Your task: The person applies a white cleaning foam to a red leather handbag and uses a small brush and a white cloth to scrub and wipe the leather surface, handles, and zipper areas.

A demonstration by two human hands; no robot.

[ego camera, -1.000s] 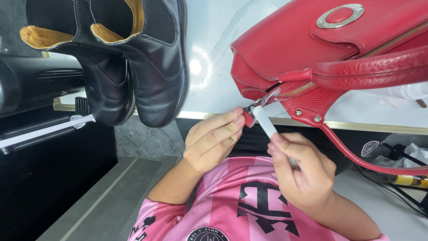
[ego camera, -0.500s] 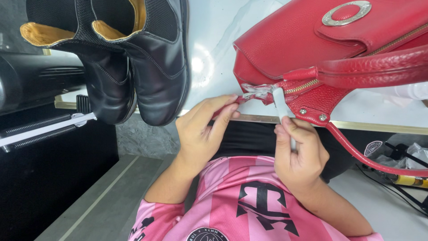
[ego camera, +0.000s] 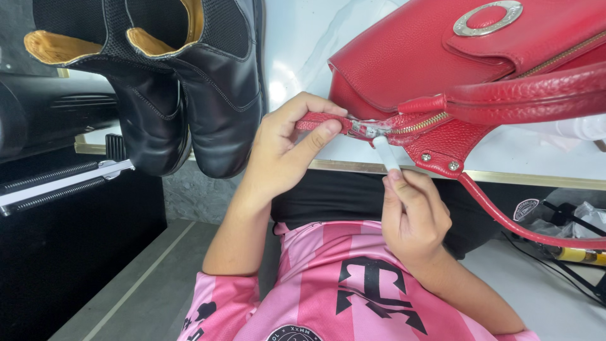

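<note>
The left hand (ego camera: 284, 151) pinches the red tab at the zipper end of the red leather handbag (ego camera: 442, 69), which lies on the white bench (ego camera: 303, 38) just beyond both hands. The right hand (ego camera: 413, 215) is closed round a thin white stick (ego camera: 385, 151), its tip touching the zipper end. If that pinch slackens, the tip could skid off the teeth and mark the leather. Black boots (ego camera: 189, 95) stand beside the left hand.

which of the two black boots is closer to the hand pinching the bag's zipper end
The boot nearer the red handbag, the black one right beside the left hand. The other boot stands beyond it, farther from both hands.
</note>
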